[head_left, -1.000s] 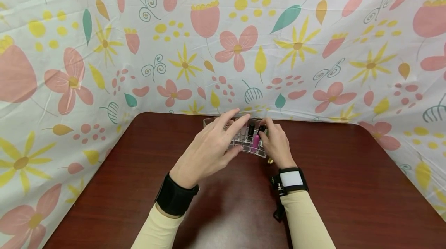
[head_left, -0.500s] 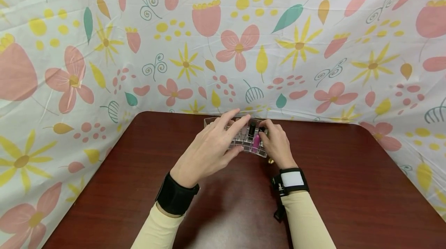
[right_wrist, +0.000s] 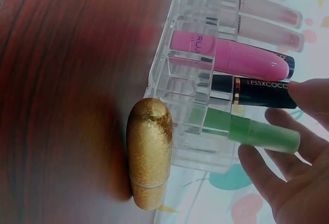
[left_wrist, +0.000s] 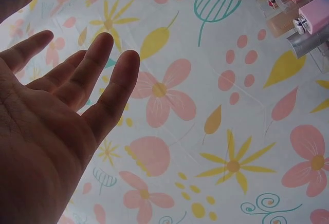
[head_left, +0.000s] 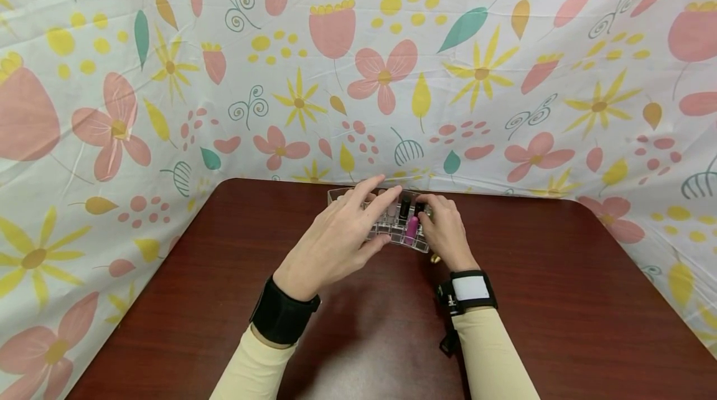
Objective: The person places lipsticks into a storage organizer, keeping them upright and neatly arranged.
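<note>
A clear lipstick organizer [head_left: 335, 193] stands at the back of the table, with several lipsticks and gloss tubes upright in its slots. My right hand [head_left: 448, 232] is at its right end, pinching the top of a black lipstick [right_wrist: 263, 92] between thumb and fingers. That lipstick's lower part sits in a slot, beside a pink tube [right_wrist: 247, 59] and a green tube [right_wrist: 257, 131]; the fingertips lie close to the green one. My left hand [head_left: 330, 244] hovers with spread fingers in front of the organizer's left part, hiding much of it. Nothing lies in its palm in the left wrist view.
A glittery gold tube [right_wrist: 150, 152] is on the table in front of the organizer's right end. Another black tube [head_left: 404, 207] stands left of the gripped lipstick. A flowered cloth [head_left: 482, 76] hangs behind the dark wooden table [head_left: 560, 300].
My right fingers have shifted very slightly at the black lipstick, which shows a little more now. The left hand has stayed in place.
</note>
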Demonstrator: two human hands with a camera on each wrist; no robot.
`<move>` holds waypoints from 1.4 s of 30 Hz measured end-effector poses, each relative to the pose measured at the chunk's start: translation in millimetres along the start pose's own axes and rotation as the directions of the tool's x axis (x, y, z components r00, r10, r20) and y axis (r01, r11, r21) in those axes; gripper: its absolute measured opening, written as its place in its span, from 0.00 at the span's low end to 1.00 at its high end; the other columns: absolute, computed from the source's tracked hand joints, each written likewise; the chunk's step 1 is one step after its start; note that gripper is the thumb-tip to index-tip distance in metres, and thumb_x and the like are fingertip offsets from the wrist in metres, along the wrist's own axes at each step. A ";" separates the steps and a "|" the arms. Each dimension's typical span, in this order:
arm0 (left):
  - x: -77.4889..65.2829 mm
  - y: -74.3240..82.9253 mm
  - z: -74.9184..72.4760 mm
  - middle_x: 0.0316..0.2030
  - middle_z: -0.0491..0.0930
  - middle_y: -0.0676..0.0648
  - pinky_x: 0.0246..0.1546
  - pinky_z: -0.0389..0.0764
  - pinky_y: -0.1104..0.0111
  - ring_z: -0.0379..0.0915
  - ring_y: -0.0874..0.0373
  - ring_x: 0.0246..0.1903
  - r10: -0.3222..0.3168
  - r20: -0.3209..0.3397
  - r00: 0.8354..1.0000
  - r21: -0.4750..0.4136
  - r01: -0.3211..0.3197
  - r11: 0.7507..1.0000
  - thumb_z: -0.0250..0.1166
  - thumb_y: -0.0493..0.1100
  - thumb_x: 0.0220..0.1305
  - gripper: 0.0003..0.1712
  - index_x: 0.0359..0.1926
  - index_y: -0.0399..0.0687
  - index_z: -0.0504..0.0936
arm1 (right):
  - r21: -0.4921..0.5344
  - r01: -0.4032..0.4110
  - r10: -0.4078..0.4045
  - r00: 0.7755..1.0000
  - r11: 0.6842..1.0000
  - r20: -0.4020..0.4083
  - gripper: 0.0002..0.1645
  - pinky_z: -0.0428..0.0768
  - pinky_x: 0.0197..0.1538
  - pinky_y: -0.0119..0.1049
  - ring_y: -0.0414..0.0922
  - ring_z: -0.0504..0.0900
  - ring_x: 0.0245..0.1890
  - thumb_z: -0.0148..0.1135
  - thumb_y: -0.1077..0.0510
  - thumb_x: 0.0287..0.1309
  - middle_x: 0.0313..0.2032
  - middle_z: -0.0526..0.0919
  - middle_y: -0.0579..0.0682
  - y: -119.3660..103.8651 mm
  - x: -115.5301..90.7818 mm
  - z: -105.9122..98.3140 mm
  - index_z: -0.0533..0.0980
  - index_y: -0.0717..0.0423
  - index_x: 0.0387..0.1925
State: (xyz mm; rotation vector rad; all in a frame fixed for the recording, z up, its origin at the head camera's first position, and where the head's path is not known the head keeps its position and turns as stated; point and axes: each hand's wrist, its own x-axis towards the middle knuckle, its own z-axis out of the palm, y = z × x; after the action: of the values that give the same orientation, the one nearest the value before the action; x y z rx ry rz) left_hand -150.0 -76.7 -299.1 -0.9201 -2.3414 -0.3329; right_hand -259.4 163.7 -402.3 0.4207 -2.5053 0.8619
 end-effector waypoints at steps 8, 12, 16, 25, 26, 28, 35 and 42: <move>-0.1 -0.2 0.4 0.72 0.64 0.45 0.57 0.79 0.62 0.77 0.58 0.54 -0.003 0.012 1.000 -0.004 0.003 1.000 0.71 0.50 0.64 0.42 0.75 0.54 0.64 | 0.021 -0.017 0.016 1.000 1.000 0.023 0.20 0.73 0.55 0.58 0.62 0.72 0.59 0.58 0.67 0.68 0.59 0.76 0.64 1.7 -1.0 -1.5 0.77 0.60 0.60; -0.3 -0.2 0.7 0.72 0.64 0.45 0.55 0.80 0.62 0.77 0.58 0.53 -0.003 0.013 1.000 0.000 0.003 1.000 0.72 0.50 0.64 0.42 0.75 0.54 0.65 | 0.014 -0.028 0.027 0.999 1.000 0.046 0.21 0.73 0.56 0.59 0.62 0.71 0.60 0.57 0.67 0.68 0.59 0.76 0.64 2.2 -1.4 -3.4 0.76 0.59 0.61; -0.4 -0.2 1.7 0.71 0.65 0.45 0.55 0.80 0.62 0.78 0.57 0.52 -0.003 0.014 1.000 0.007 0.003 1.000 0.72 0.50 0.64 0.42 0.75 0.54 0.65 | 0.010 -0.027 0.026 0.998 1.000 0.059 0.22 0.73 0.56 0.59 0.63 0.72 0.60 0.58 0.67 0.68 0.59 0.76 0.65 3.3 -1.3 -5.2 0.76 0.59 0.62; -0.7 0.1 4.4 0.71 0.65 0.45 0.53 0.80 0.61 0.78 0.55 0.49 -0.004 0.021 1.000 0.010 0.004 1.000 0.72 0.51 0.63 0.42 0.75 0.54 0.65 | 0.002 -0.028 0.028 0.997 1.000 0.078 0.22 0.72 0.60 0.61 0.64 0.71 0.62 0.56 0.68 0.67 0.60 0.76 0.65 1.8 0.5 -9.1 0.76 0.59 0.61; -0.4 0.4 4.6 0.71 0.65 0.44 0.53 0.80 0.61 0.78 0.55 0.49 -0.002 0.022 1.000 0.012 0.002 1.000 0.72 0.51 0.63 0.42 0.75 0.54 0.65 | 0.001 -0.029 0.029 0.997 1.000 0.078 0.22 0.72 0.60 0.61 0.64 0.71 0.62 0.56 0.68 0.67 0.60 0.76 0.65 1.2 0.8 -10.1 0.76 0.59 0.61; -0.1 1.2 4.8 0.71 0.65 0.45 0.53 0.80 0.60 0.78 0.55 0.49 0.000 0.026 1.000 0.014 0.000 1.000 0.72 0.51 0.64 0.41 0.75 0.54 0.66 | -0.004 -0.028 0.028 0.996 1.000 0.079 0.21 0.73 0.59 0.62 0.64 0.71 0.62 0.57 0.67 0.68 0.60 0.76 0.65 -0.1 0.8 -13.1 0.76 0.58 0.61; 1.7 6.9 6.2 0.71 0.65 0.45 0.48 0.81 0.62 0.78 0.55 0.47 0.016 0.033 0.999 0.016 -0.017 1.000 0.72 0.51 0.63 0.41 0.74 0.54 0.67 | -0.006 -0.012 0.012 0.998 1.000 0.058 0.19 0.74 0.49 0.56 0.60 0.73 0.54 0.56 0.65 0.70 0.56 0.78 0.63 -7.7 1.4 -32.6 0.77 0.59 0.61; 1.9 12.6 7.3 0.67 0.70 0.44 0.54 0.79 0.61 0.76 0.52 0.55 0.062 0.012 0.998 0.021 -0.063 0.998 0.73 0.50 0.63 0.38 0.71 0.53 0.70 | -0.010 0.061 -0.061 0.997 0.998 -0.039 0.16 0.71 0.46 0.53 0.60 0.75 0.51 0.58 0.65 0.69 0.55 0.80 0.63 -24.2 1.5 -59.5 0.79 0.60 0.56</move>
State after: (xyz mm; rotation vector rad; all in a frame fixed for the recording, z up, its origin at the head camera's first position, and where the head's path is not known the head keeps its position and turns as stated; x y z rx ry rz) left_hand -145.7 -63.4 -303.6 -0.9851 -2.3165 -0.2778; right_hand -231.6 183.1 -347.8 0.4697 -2.4462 0.8272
